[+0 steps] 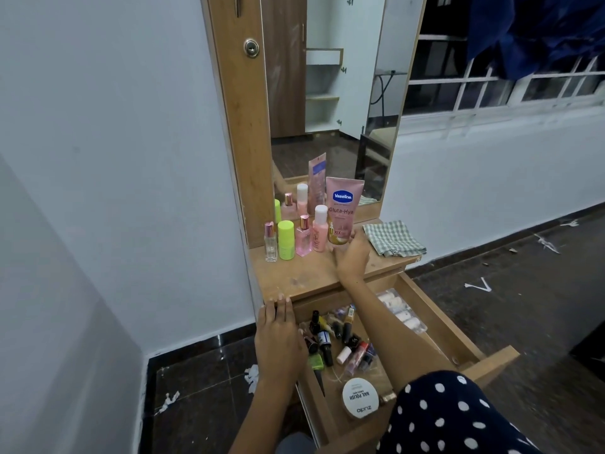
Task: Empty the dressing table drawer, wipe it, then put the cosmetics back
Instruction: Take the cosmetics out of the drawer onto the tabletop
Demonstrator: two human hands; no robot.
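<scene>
Pale blue walls and a dark tiled floor (203,385) with white paper scraps surround a wooden dressing table with a tall mirror (330,103). On its tabletop (304,273) stands a row of cosmetics: a clear perfume bottle (270,242), a lime green bottle (286,240), a pink perfume bottle (303,236), a small peach bottle (320,228) and a pink Vaseline tube (343,213). The right hand (353,253) grips the base of this tube, which stands upright on the tabletop. A folded checked cloth (393,239) lies just beside it, at the right edge. The left hand (278,335) rests with straight fingers on the front edge of the tabletop. Below, the drawer (465,342) is pulled out and still holds nail polish bottles (334,342), a clear pack of white pieces (401,311) and a round white jar (360,397). The right forearm crosses over the drawer and hides part of it.
</scene>
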